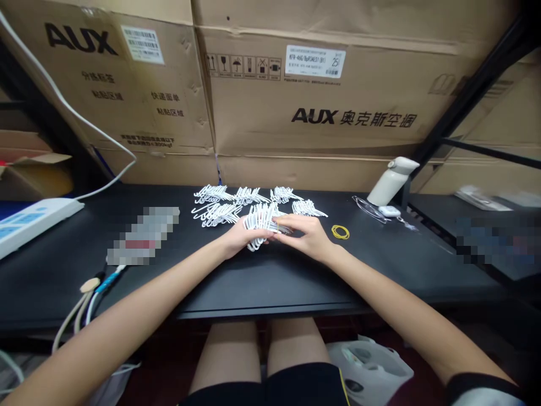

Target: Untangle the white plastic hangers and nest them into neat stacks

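My left hand (237,235) is closed around a bundle of white hooks (258,225), held just above the black table. My right hand (309,234) pinches the right end of the same bundle, thumb and fingers together. A thin yellowish band shows at the fingertips there; part of it is hidden. Behind the hands lie several more bunches of white hooks (213,193), grouped in two rough rows. To the right of my right hand, a few yellow rubber bands (340,232) rest on the table.
A white bottle (387,183) stands tilted in view at the back right, beside a small white device (389,211) with a cord. At left are a power strip (38,223), a blurred-out flat object (146,234) and cables (87,299). Large cardboard boxes (253,124) wall the back.
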Tool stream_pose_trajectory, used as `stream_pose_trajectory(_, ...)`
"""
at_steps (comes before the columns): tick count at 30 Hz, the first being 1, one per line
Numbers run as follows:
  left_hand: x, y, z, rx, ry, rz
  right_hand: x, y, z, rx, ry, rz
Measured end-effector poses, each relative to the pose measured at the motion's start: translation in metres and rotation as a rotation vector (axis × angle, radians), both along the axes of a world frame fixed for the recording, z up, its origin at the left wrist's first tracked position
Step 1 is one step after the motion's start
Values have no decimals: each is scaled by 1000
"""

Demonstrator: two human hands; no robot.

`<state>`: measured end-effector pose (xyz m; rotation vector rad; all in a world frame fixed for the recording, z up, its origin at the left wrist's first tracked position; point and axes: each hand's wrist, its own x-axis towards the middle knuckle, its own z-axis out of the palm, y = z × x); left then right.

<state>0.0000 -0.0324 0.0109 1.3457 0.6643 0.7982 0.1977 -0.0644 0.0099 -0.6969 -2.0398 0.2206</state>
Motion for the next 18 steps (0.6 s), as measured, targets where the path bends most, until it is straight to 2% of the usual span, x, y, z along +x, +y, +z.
stream_pose_trajectory(4, 0, 1, -2, 25, 38, -23, -2, 0, -1, 10, 13, -23)
stream_pose_trajectory(11, -1, 2, -4, 53, 67, 8, -5, -3, -3, -38, 28, 32)
stream_pose_trajectory(18, 2, -3, 1, -5, 33, 17, -6, -3, -5, -61, 38, 8)
